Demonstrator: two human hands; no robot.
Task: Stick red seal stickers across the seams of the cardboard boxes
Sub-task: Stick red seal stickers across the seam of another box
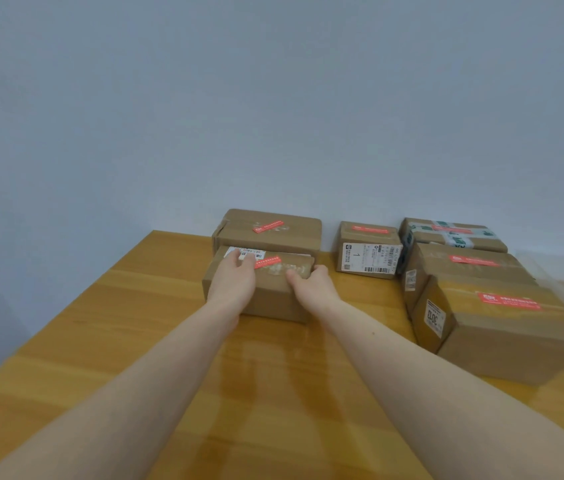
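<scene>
Six cardboard boxes (259, 289); six red seal stickers (267, 261); two hands (233, 282).

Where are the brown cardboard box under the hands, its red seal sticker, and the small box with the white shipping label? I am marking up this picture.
Brown cardboard box under the hands (273, 303): head view, front face.
Red seal sticker (267, 261): head view, its middle.
Small box with white shipping label (367, 252): head view, label face.
</scene>
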